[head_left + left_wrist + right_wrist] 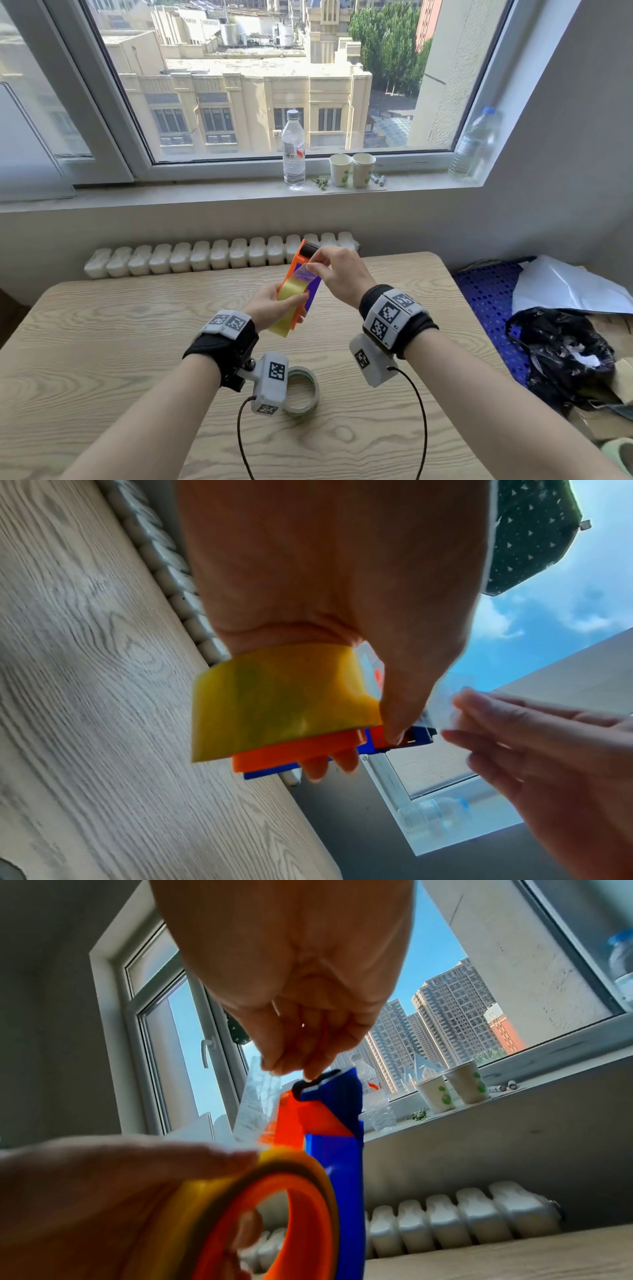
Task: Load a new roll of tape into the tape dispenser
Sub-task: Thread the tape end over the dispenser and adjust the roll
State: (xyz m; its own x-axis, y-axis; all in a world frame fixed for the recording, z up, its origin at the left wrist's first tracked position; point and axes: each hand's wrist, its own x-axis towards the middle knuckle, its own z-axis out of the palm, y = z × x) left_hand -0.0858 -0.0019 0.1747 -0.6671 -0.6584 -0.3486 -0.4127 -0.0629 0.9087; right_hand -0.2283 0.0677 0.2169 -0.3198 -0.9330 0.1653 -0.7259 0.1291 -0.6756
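An orange and blue tape dispenser [297,274] [301,753] [329,1123] is held up above the wooden table [102,342], tilted away from me. A yellowish tape roll [287,305] [274,702] [205,1199] sits on its orange hub. My left hand [270,305] [342,588] [103,1191] grips the roll and dispenser together. My right hand [337,270] [548,764] [294,1015] pinches the clear free end of tape [306,274] [441,704] [257,1104], drawn up towards the dispenser's black roller [310,249] [313,1084].
A nearly spent tape roll [303,390] lies flat on the table near me, partly behind the left wrist camera. A radiator [219,255] runs behind the table. Bottles [294,150] and paper cups [352,169] stand on the sill. A black bag [561,349] lies at right.
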